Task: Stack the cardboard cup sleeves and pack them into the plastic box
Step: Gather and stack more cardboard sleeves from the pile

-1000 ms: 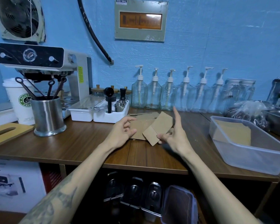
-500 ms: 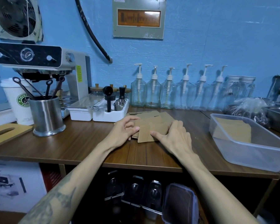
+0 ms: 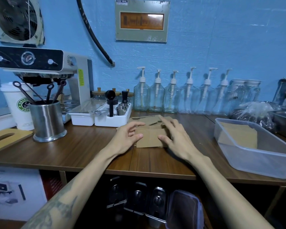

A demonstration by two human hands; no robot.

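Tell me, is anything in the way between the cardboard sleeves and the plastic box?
Nothing visible is. The cardboard sleeves lie under both hands, left hand and right hand. Only bare wooden counter separates them from the plastic box, which is open on top.

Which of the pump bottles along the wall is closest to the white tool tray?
The leftmost pump bottle, at the row's left end, stands right beside the white tool tray; every other bottle sits farther right, toward the plastic box.
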